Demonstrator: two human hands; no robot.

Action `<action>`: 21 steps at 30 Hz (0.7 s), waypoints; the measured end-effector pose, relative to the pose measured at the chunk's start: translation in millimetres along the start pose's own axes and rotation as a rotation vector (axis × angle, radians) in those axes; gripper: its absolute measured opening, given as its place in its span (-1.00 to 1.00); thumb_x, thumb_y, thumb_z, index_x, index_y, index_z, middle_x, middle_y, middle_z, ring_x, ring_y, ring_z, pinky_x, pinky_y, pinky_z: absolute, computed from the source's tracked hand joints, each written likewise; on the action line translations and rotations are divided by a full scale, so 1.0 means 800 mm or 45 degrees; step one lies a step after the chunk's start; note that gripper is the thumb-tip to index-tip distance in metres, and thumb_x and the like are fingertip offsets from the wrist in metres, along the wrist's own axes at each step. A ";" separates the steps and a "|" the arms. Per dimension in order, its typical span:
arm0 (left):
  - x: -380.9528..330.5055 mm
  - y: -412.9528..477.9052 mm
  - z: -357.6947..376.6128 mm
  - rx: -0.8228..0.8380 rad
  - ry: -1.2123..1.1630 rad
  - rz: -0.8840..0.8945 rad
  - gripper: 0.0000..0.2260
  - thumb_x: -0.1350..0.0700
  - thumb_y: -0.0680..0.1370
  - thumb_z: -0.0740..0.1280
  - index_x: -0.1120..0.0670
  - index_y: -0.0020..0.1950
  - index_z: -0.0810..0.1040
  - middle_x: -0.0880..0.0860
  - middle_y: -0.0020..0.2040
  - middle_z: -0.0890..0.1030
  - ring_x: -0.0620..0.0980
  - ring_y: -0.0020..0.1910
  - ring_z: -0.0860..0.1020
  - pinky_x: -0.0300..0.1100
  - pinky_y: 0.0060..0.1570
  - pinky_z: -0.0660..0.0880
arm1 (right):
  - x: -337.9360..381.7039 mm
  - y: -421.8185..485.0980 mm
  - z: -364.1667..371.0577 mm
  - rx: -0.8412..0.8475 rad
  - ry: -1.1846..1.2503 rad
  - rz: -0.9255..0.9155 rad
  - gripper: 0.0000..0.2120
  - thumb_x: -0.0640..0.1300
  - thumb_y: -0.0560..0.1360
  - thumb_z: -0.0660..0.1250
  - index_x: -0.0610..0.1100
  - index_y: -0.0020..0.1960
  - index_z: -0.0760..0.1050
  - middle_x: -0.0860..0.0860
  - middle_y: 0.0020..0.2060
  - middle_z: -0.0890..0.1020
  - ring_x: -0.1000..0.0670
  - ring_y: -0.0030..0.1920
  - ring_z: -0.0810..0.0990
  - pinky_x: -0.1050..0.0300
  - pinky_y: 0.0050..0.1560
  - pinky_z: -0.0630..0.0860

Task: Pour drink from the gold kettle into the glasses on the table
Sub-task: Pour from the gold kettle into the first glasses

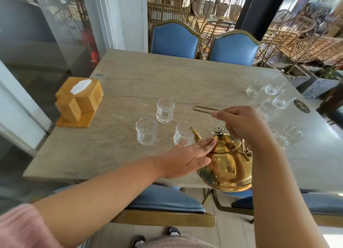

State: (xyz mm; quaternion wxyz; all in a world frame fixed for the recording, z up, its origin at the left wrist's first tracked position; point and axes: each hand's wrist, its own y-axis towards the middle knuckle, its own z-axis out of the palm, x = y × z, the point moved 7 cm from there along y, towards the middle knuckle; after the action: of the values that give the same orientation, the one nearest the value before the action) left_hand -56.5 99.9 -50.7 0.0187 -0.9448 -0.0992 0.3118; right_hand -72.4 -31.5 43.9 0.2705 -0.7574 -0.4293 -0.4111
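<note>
The gold kettle (227, 166) stands at the near edge of the wooden table (130, 80), spout pointing left and away. My right hand (239, 125) is shut on the kettle's wire handle (206, 109), which is raised above the lid. My left hand (187, 155) lies flat and open against the kettle's left side, below the spout. Three clear glasses stand left of the kettle: one far (165, 110), one left (146, 133), and one (181, 135) just behind the spout tip. Several more glasses (269, 91) are grouped at the right.
A wooden tissue box (79, 101) sits at the table's left edge. Two blue chairs (174, 39) stand at the far side and two more (163, 199) are tucked under the near edge. A round dark coaster (302, 106) lies at the right.
</note>
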 end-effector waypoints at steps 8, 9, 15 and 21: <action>-0.001 0.002 -0.006 0.013 -0.031 -0.021 -0.50 -0.11 0.65 -0.12 0.00 0.54 -0.15 -0.10 0.55 -0.15 -0.24 0.51 -0.17 0.15 0.48 -0.18 | 0.011 0.008 0.005 -0.003 -0.123 0.021 -0.57 0.04 0.42 0.41 -0.38 -0.23 0.55 -0.09 -0.55 0.35 0.08 -0.65 0.20 0.21 -0.45 0.25; -0.003 0.001 -0.007 0.014 -0.038 -0.020 -0.50 -0.11 0.65 -0.12 0.01 0.54 -0.15 -0.10 0.55 -0.15 -0.24 0.51 -0.17 0.15 0.48 -0.18 | 0.012 0.007 0.006 0.000 -0.131 0.024 -0.61 0.04 0.43 0.41 -0.33 -0.27 0.55 -0.06 -0.57 0.35 0.09 -0.66 0.21 0.21 -0.45 0.25; -0.004 0.000 -0.008 0.027 -0.056 -0.022 -0.50 -0.10 0.66 -0.11 0.03 0.54 -0.14 -0.08 0.55 -0.15 -0.25 0.50 -0.17 0.13 0.48 -0.20 | 0.015 0.007 0.008 0.001 -0.165 0.028 -0.56 0.03 0.43 0.41 -0.40 -0.18 0.55 -0.07 -0.56 0.34 0.09 -0.67 0.19 0.27 -0.53 0.23; -0.006 0.000 -0.008 0.033 -0.049 -0.005 -0.50 -0.10 0.65 -0.11 0.03 0.54 -0.13 -0.08 0.56 -0.13 -0.23 0.51 -0.17 0.13 0.48 -0.22 | 0.017 0.006 0.008 0.006 -0.205 0.024 -0.52 0.03 0.43 0.41 -0.45 -0.18 0.50 -0.10 -0.53 0.35 0.07 -0.65 0.19 0.23 -0.51 0.23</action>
State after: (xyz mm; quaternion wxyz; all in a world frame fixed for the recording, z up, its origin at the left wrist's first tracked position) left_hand -56.6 99.3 -43.1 0.0297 -0.9381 -0.0972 0.3312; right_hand -61.7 -23.3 52.3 0.2408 -0.7912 -0.4435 -0.3453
